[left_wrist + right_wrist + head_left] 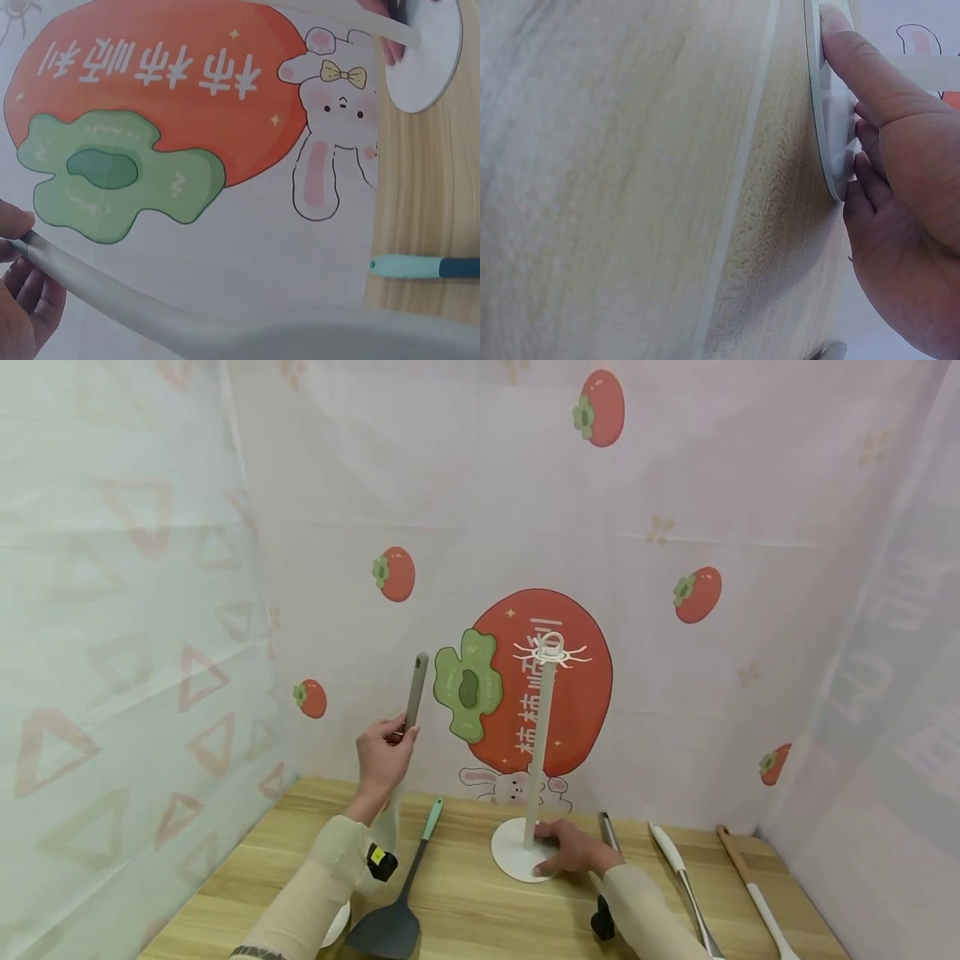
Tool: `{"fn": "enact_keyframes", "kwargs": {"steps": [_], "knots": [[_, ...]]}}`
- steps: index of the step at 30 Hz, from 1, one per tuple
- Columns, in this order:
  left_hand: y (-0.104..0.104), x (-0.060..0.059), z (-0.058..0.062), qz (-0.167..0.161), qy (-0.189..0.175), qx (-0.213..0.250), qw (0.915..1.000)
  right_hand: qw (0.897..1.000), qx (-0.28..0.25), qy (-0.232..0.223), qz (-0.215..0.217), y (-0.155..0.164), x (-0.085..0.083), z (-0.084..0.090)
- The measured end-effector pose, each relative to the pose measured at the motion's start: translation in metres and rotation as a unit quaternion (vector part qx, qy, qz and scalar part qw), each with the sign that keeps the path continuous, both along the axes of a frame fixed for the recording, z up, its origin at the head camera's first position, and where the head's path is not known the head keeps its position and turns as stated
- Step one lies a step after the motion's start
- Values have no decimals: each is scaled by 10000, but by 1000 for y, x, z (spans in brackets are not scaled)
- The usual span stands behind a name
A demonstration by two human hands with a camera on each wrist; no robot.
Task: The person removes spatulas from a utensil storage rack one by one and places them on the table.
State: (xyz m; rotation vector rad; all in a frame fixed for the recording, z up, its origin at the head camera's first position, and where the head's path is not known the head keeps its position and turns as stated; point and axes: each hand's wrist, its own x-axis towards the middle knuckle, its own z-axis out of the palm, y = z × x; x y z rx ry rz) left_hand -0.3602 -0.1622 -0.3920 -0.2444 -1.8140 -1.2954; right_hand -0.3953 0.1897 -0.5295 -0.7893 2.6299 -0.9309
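At the lower middle of the head view, a white stand (542,752) rises from a round base on the wooden table (465,910), its ring of hooks showing in front of the big red fruit printed on the backdrop. The right hand (573,850) lies on that base with fingers flat and spread, pressing down rather than curling round anything. Left of the stand, the left hand (384,758) is raised above the table and grips the grey handle of a utensil (415,692), fingers and thumb wrapped round it; the handle points upward. Below it a dark spatula (401,902) with a teal handle lies on the table. Toward the lower right lie tongs (607,832), a white-handled utensil (678,872) and a wooden-handled utensil (750,881), side by side.
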Motion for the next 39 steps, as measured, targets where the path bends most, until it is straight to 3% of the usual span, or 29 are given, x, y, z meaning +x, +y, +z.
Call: {"fn": "enact_keyframes", "kwargs": {"steps": [9, 22, 32, 39], "knots": [[-20, 1, -8, 139, -291, -14, 9995, 10000, -21, 24, 84, 1, 1, 1], [-45, 2, -23, 495, -406, -174, 9978, 9999, -30, 9, 108, 2, 3, 2], [-67, 1, -33, 807, -491, -489, 9943, 10000, -18, 2, 82, 2, 0, 1], [-86, 7, -47, 956, -753, -815, 9892, 9999, 107, 22, 42, 1, -1, -1]]}}
